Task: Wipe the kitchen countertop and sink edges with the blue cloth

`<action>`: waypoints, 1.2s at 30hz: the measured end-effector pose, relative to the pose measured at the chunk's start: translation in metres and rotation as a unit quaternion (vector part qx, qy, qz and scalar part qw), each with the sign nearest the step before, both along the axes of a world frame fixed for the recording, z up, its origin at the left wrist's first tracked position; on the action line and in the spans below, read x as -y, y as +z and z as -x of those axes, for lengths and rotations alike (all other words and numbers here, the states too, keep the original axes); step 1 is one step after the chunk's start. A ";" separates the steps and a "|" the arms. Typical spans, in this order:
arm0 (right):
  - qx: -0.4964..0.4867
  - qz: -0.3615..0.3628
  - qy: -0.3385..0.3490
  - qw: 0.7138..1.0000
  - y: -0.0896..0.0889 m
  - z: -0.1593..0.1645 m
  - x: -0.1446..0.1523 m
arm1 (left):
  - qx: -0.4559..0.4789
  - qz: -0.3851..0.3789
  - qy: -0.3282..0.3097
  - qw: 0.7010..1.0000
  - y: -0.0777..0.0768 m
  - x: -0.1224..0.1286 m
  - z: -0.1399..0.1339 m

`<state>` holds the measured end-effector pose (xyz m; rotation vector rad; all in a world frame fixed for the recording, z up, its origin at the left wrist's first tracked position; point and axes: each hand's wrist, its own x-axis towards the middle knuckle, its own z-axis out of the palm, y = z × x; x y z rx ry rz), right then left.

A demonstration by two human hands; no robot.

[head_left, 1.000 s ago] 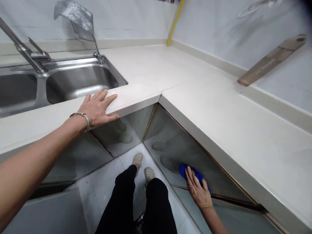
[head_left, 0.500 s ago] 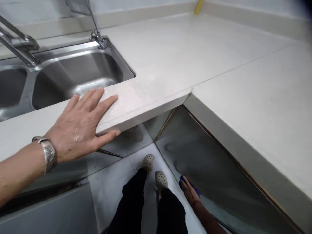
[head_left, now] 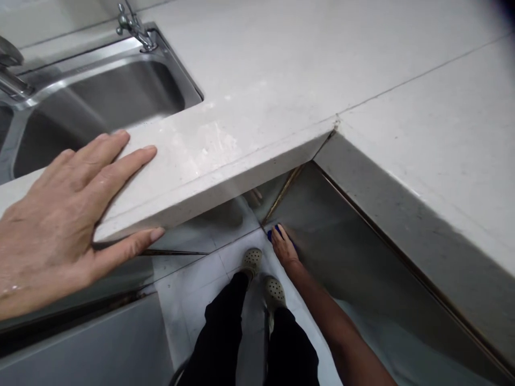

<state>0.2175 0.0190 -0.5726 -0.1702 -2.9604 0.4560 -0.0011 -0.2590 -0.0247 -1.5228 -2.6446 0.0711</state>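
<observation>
My left hand (head_left: 68, 209) rests on the countertop's front edge (head_left: 209, 198) beside the sink, fingers stretched over the top and thumb hooked below the rim. Down in the inner corner, my right hand (head_left: 284, 247) presses a blue cloth (head_left: 276, 234) against the shiny dark cabinet door (head_left: 346, 257). My palm and fingers hide most of the cloth, so its full shape does not show. Wet patches glisten on the white countertop (head_left: 257, 118) right of my left hand.
A steel sink (head_left: 116, 96) is set into the counter, with a small tap (head_left: 134, 29) at its back corner. My clog-shod feet (head_left: 252, 260) stand on the pale tiled floor (head_left: 181, 305). An opened grey panel (head_left: 88, 343) juts out at lower left.
My right hand has slid the blue cloth along the door, away from me into the corner. The view has shifted closer to the counter; my left hand stays on its edge.
</observation>
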 end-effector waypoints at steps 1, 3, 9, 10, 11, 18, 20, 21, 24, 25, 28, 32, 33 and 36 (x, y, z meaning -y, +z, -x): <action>-0.012 0.006 -0.001 1.000 0.002 -0.005 0.003 | 0.001 0.003 0.005 1.000 0.000 0.000 0.000; -0.030 0.012 0.002 0.999 0.007 -0.031 0.013 | -0.001 0.005 0.009 1.000 -0.001 0.000 0.001; -0.046 -0.045 0.015 0.998 0.044 -0.165 0.045 | -0.007 -0.011 -0.003 1.000 -0.009 0.003 0.009; -0.044 -0.061 0.015 0.997 0.055 -0.183 0.048 | 0.001 -0.013 -0.004 1.000 -0.010 0.003 0.010; -0.042 -0.078 0.016 0.996 0.066 -0.198 0.050 | 0.010 -0.015 -0.004 1.000 -0.010 0.002 0.010; 0.011 -0.212 0.016 0.977 0.179 -0.186 0.034 | 0.021 0.004 0.009 1.000 -0.006 -0.004 0.005; 0.012 -0.236 0.000 0.972 0.218 -0.154 0.027 | 0.027 0.017 0.018 0.999 -0.004 -0.004 0.002; 0.006 -0.243 -0.003 0.970 0.237 -0.135 0.023 | 0.030 0.019 0.022 0.999 -0.002 -0.004 0.000; -0.016 -0.260 0.004 0.965 0.296 -0.073 0.011 | 0.046 0.012 0.027 0.998 0.000 -0.004 -0.003; -0.025 -0.267 0.003 0.963 0.315 -0.054 0.008 | 0.052 0.009 0.027 0.998 0.001 -0.003 -0.003; -0.051 -0.286 -0.014 0.957 0.362 -0.014 0.002 | 0.057 0.003 0.026 0.998 0.002 -0.002 -0.004; -0.070 -0.313 -0.014 0.947 0.384 -0.030 0.008 | 0.057 -0.010 0.014 0.998 0.005 0.003 -0.003; -0.071 -0.320 -0.010 0.945 0.382 -0.047 0.011 | 0.055 -0.015 0.008 0.998 0.005 0.004 -0.003; -0.066 -0.349 -0.013 0.935 0.366 -0.113 0.027 | 0.059 -0.028 -0.003 0.998 0.005 0.006 -0.001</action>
